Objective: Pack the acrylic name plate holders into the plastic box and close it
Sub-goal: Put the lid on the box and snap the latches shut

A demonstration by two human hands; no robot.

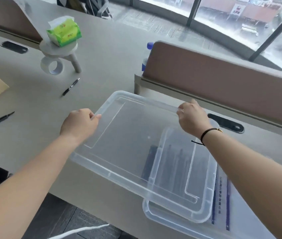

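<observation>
On the grey tabletop by the windows, we see a translucent lid held tilted above the plastic box, covering most of it. The left hand grips the lid's left edge; the right hand pinches its far edge. Through the lid we make out only dark, blurred upright shapes in the box, so we cannot tell whether they are the holders.

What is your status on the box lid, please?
Left hand and right hand both gripping the lid by its far edge. Lid held skewed over the box, not seated. Nothing blocking.
</observation>
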